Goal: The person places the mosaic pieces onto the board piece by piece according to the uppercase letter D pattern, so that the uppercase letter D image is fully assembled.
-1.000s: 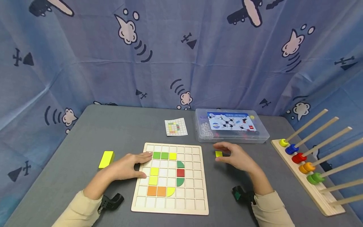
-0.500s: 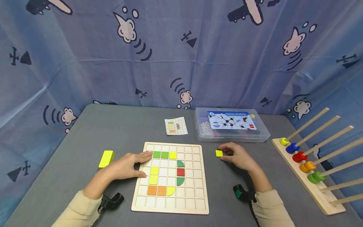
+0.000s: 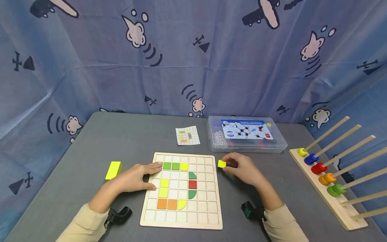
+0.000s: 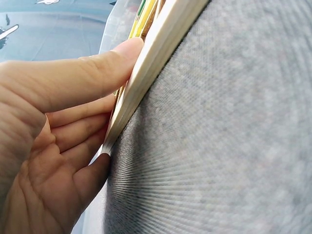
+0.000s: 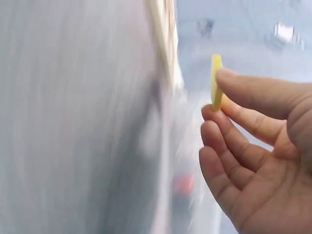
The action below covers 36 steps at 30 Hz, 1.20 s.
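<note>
My right hand (image 3: 243,169) pinches a yellow square tile (image 3: 222,163) between thumb and fingertips, just off the right edge of the wooden grid board (image 3: 208,226). In the right wrist view the tile (image 5: 216,83) is seen edge-on, above the tabletop. Along the board's left side rests my left hand (image 3: 137,177), thumb and fingertips on the rim. On the grid lie green squares (image 3: 171,165), yellow squares (image 3: 164,187), a red square (image 3: 192,184), orange squares (image 3: 167,203), green quarter-rounds (image 3: 192,194) and a yellow quarter-round (image 3: 182,204).
Behind the board lies a small printed pattern card (image 3: 187,135). A clear plastic case (image 3: 248,134) stands at the back right. A wooden peg rack (image 3: 329,191) with coloured beads runs down the right side. A yellow block (image 3: 114,170) sits left of the board.
My right hand has carried the yellow tile left from the tabletop to beside the board's right edge. The left hand and the pieces on the board have stayed put.
</note>
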{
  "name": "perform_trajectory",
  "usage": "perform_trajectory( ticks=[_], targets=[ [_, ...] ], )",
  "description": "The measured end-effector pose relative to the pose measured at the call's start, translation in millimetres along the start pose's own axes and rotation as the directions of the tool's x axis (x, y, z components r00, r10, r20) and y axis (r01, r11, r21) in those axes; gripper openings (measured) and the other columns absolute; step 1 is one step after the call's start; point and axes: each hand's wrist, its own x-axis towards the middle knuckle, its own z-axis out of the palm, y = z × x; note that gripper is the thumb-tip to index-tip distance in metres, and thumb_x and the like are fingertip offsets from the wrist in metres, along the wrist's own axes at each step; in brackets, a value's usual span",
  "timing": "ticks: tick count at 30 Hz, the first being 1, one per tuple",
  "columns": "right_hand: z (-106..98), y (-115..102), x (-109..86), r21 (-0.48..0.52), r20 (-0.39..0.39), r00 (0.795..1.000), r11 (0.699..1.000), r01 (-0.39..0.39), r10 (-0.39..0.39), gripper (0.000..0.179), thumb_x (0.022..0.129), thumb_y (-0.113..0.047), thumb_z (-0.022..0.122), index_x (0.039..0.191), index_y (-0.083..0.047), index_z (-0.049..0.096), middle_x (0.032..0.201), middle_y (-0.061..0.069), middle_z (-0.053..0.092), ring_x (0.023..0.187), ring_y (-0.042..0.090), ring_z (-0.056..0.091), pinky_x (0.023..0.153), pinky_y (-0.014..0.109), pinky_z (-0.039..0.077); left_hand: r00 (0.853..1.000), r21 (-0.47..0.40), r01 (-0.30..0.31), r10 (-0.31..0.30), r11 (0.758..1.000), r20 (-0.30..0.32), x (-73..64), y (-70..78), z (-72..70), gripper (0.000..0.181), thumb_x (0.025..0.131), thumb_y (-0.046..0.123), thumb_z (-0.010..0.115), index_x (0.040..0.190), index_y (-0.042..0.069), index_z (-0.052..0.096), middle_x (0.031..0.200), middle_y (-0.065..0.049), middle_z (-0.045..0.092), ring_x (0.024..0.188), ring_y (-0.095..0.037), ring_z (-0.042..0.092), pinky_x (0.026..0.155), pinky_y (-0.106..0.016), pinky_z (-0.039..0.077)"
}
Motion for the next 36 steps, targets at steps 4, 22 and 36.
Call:
perform_trajectory(
  ticks=[4, 22, 36],
  targets=[
    [15, -35, -1.5, 0.014, 0.006, 0.997, 0.997, 0.076, -0.076, 0.025, 0.083, -0.014, 0.073, 0.108, -0.009, 0.068, 0.105, 0.004, 0.066, 0.093, 0.021, 0.061, 0.084, 0.043, 0.052, 1.0, -0.002, -0.002, 0.002, 1.0, -0.001, -0.6, 0.8, 0.5, 0.071, 0.08, 0.036, 0.074, 0.139, 0.005, 0.048, 0.149, -0.005, 0.04, 0.139, -0.029, 0.035, 0.106, -0.053, 0.035],
    [82, -128, 52.0, -0.153, 0.263, 0.935, 0.946, 0.285, -0.239, 0.021, 0.083, -0.02, 0.074, 0.101, -0.01, 0.071, 0.094, -0.001, 0.066, 0.08, 0.008, 0.056, 0.074, 0.02, 0.048, 1.0, -0.006, -0.001, 0.001, 1.0, -0.004, -2.0, 0.0, 0.8, 0.07, 0.08, 0.034, 0.074, 0.139, 0.006, 0.049, 0.149, -0.003, 0.04, 0.139, -0.027, 0.034, 0.106, -0.049, 0.037],
    [97, -132, 68.9, -0.26, 0.355, 0.899, 0.896, 0.359, -0.257, 0.027, 0.082, -0.019, 0.075, 0.107, -0.01, 0.07, 0.098, 0.001, 0.064, 0.082, 0.007, 0.054, 0.075, 0.017, 0.048, 0.999, 0.018, -0.042, 0.042, 0.999, -0.023, -0.7, -2.6, 0.7, 0.071, 0.081, 0.038, 0.072, 0.139, 0.005, 0.047, 0.148, -0.006, 0.041, 0.137, -0.028, 0.037, 0.104, -0.048, 0.038]
  ],
)
